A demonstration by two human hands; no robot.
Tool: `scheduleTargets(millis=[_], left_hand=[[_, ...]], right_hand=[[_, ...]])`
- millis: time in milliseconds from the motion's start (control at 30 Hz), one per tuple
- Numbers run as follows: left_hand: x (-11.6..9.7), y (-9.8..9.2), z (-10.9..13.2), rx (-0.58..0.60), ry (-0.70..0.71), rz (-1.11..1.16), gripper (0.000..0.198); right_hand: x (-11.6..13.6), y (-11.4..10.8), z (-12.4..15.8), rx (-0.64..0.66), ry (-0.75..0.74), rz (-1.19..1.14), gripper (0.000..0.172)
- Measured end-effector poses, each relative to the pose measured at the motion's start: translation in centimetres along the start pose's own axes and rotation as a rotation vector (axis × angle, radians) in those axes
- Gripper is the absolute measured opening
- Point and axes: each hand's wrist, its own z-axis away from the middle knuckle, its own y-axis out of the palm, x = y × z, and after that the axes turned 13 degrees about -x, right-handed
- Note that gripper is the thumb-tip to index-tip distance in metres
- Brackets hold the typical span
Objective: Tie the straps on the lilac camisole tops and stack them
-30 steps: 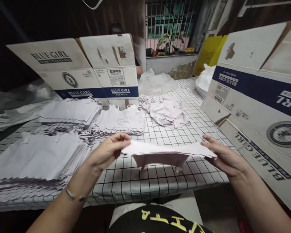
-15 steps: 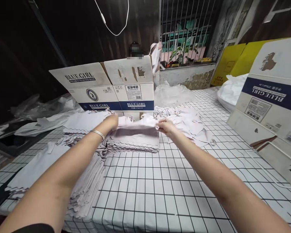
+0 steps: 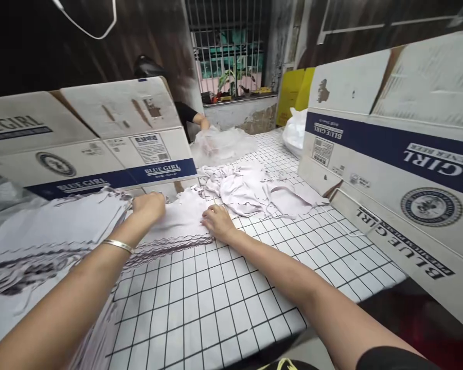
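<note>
My left hand and my right hand both rest on top of a neat stack of pale pink fabric pieces at the middle of the table. The left hand's fingers are curled on the stack's left end; the right hand lies flat, fingers spread, on its right end. A silver bangle sits on my left wrist. A loose heap of the same pale fabric lies just right of the stack. Larger stacks of the fabric fill the table's left side.
The table wears a white cloth with a black grid. A "BLUE GIRL" carton stands behind the stacks; another large one walls the right side. Clear plastic bags and another person's arm are at the back.
I carried one pale fabric piece from the table's near edge forward and laid it on the middle stack. Both hands now press on it. The camera view has swung left.
</note>
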Motion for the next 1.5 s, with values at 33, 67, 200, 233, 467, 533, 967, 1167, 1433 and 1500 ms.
scheduleTargets(millis=[33, 67, 200, 233, 467, 533, 967, 1167, 1433, 1500], left_hand=[[-2.0, 0.0, -0.4, -0.025, 0.043, 0.004, 0.024], [-4.1, 0.3, -0.6, -0.038, 0.088, 0.020, 0.024], [-12.5, 3.4, -1.1, 0.062, 0.276, 0.282, 0.019], [-14.6, 4.5, -1.3, 0.092, 0.302, 0.364, 0.017], [-30.2, 9.8, -3.4, -0.098, 0.323, 0.703, 0.037], [-33.4, 10.3, -4.2, -0.110, 0.330, 0.782, 0.032], [-25.4, 3.2, -3.6, 0.418, 0.201, 1.432, 0.023], [-17.7, -0.3, 3.0, 0.645, -0.010, 1.649, 0.020], [-10.4, 2.2, 16.8, 0.935, 0.225, 1.237, 0.025], [-9.7, 2.9, 19.2, 0.939, 0.278, 1.155, 0.027]], right_hand=[[-1.2, -0.7, 0.0, -0.059, 0.030, 0.007, 0.016], [-2.9, -1.9, -0.1, -0.121, 0.067, 0.016, 0.015], [-12.7, -10.2, 0.2, -0.316, 0.284, 0.188, 0.009], [-15.3, -12.7, 0.4, -0.366, 0.361, 0.267, 0.011], [-23.7, -22.1, 1.3, 0.030, 0.689, 0.557, 0.017], [-23.5, -22.5, 1.5, 0.031, 0.664, 0.548, 0.005], [-20.3, -28.4, 5.0, -0.274, 0.756, 0.354, 0.024], [-15.2, -28.9, 7.6, -0.278, 0.821, 0.064, 0.012], [-6.2, -26.8, 17.4, -0.089, 1.273, -0.917, 0.025], [-4.7, -26.4, 19.6, -0.091, 1.302, -1.011, 0.022]])
